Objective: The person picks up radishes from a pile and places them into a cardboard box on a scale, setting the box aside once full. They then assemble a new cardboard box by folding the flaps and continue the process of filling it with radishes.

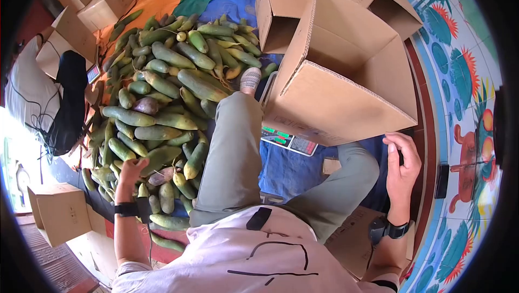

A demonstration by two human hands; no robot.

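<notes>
Beside my left leg lies a large pile of long green radishes (146, 117), with a few purplish ones among them. My left hand (132, 170) is at the pile's near side, fingers curled round the left end of a green radish (161, 159). My right hand (403, 164) is just off the near right corner of an open cardboard box (346, 95), its fingers bent and apart, holding nothing. That box stands tilted on a digital scale (286, 140), whose green display and keypad show below it. The box's floor is hidden.
More cardboard boxes (284, 1) stand at the back right, and others (111, 1) at the back left. Another person (40, 87) sits at the left edge near a second scale (93, 73). A painted tile wall (459, 103) closes the right side. Blue sheeting (281, 171) covers the floor.
</notes>
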